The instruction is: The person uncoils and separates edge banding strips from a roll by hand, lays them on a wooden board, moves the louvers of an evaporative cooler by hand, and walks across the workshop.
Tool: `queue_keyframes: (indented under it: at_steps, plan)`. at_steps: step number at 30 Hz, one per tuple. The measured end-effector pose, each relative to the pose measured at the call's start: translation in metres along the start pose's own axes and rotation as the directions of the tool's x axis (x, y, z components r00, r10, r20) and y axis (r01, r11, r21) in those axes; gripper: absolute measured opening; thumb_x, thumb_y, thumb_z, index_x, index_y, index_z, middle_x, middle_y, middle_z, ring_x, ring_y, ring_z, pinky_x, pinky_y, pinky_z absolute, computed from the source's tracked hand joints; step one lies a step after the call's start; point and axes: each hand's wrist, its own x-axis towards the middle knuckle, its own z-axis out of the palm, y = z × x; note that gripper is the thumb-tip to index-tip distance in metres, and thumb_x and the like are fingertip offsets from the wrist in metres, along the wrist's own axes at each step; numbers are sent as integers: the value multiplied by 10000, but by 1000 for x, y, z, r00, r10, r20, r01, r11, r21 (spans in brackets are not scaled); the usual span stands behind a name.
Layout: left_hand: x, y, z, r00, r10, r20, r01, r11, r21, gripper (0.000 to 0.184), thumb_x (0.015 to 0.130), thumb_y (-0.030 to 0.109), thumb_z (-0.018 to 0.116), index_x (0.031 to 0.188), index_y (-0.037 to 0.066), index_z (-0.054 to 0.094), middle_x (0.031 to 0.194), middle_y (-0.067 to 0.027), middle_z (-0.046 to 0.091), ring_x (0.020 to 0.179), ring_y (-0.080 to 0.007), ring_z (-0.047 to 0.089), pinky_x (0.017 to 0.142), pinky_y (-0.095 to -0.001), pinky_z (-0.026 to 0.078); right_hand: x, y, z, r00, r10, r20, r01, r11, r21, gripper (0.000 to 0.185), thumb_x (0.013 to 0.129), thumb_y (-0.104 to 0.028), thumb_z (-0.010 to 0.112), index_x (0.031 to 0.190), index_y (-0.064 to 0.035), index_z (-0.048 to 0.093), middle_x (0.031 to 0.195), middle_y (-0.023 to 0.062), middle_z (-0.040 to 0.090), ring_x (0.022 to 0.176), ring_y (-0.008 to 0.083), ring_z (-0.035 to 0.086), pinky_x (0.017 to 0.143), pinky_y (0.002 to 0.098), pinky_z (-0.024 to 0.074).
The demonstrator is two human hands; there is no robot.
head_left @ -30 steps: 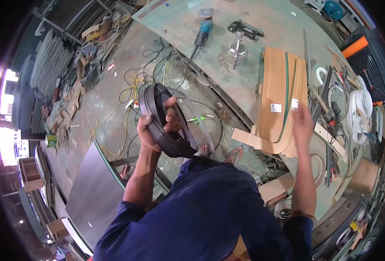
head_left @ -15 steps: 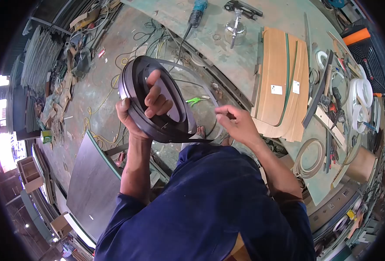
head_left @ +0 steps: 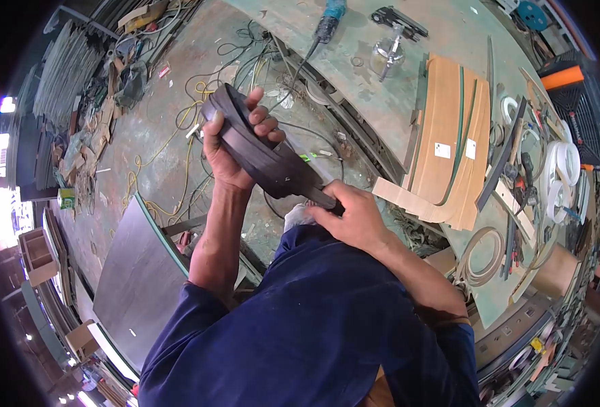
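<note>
Hands: left hand [head_left: 231,163] is closed on the upper-left part of a coil of dark edge banding [head_left: 266,159], thumb on the near side, fingers curled over the far side. Right hand [head_left: 355,211] is pinched on the coil's narrow lower-right end; its far fingers are partly hidden. Position: the coil hangs tilted in front of the torso, above the concrete floor [head_left: 178,129] and clear of the green surface [head_left: 354,88]. On that surface lie wood-grain panels [head_left: 436,115] with white labels and a beige coil [head_left: 473,277], neither touched by the hands.

Handling, in judgement: left grip should be firm enough that the turns cannot spring apart; right pinch should gather all layers evenly, edges flush, pressing without kinking the strip. Loose turns could slip sideways or snag clothing.
</note>
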Motion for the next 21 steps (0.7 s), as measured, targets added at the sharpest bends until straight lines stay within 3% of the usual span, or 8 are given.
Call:
queue_keyframes:
  at_steps: [3,6,7,10,13,15,18,21]
  plan:
    - [-4,9,-14,999,-1,-37,2,1000,25,800,896,537,699,1396,-53,495,972,-67,549,847,-201,536,780,-369,486,6,-20,-8,987,-109,-117,111,994,13,249,864,-212,799,925,-21,651,764,146,692,612,281,686,576,360,532]
    - [-8,17,-22,996,15,-87,-14,1000,4,810,895,546,701,1391,-63,497,1051,-112,610,913,-227,596,811,-386,526,13,-37,-17,993,-66,-94,62,997,-38,230,870,-198,786,931,-22,651,763,142,692,608,275,684,579,349,533]
    - [-10,15,-22,965,120,-234,-98,990,105,811,895,548,700,1390,-64,502,1159,-162,652,1034,-254,645,878,-434,568,17,-36,-13,987,-94,-131,90,995,-38,221,865,-186,783,938,-21,655,773,135,681,612,245,678,569,337,520]
    - [-15,14,-24,979,60,-195,-27,985,168,823,907,551,682,1399,-77,482,1133,-138,625,1067,-252,625,921,-409,540,22,-39,-10,975,-147,-163,129,985,-116,222,861,-179,781,947,-17,655,793,125,663,607,217,650,558,339,501]
    - [-18,8,-14,984,56,-169,-29,987,160,841,879,565,698,1437,-27,485,1352,-241,597,1248,-373,604,1068,-515,496,29,-50,-11,963,-168,-209,139,979,-146,219,860,-170,773,950,-11,652,811,113,647,604,190,621,550,344,481]
    - [-18,5,-11,995,35,-95,-24,993,114,860,859,556,719,1476,10,470,1456,-290,535,1301,-449,576,1108,-588,460,31,-52,-10,980,-99,-171,76,988,-136,211,862,-165,766,944,-8,650,807,102,641,592,183,606,546,336,474]
    - [-19,10,-15,1000,-20,-16,21,994,104,747,870,490,714,1432,38,517,1432,-255,568,1292,-448,581,1099,-590,472,34,-56,-6,994,-4,-110,-7,995,-101,209,871,-164,757,945,-2,646,818,110,649,601,158,614,544,318,466]
    - [-21,14,-20,993,-45,-112,66,980,187,684,852,408,725,1385,17,549,1279,-215,651,1172,-370,655,1033,-535,529,39,-62,-5,982,187,6,-187,982,-16,224,887,-156,747,986,8,630,852,123,676,657,119,645,564,294,480]
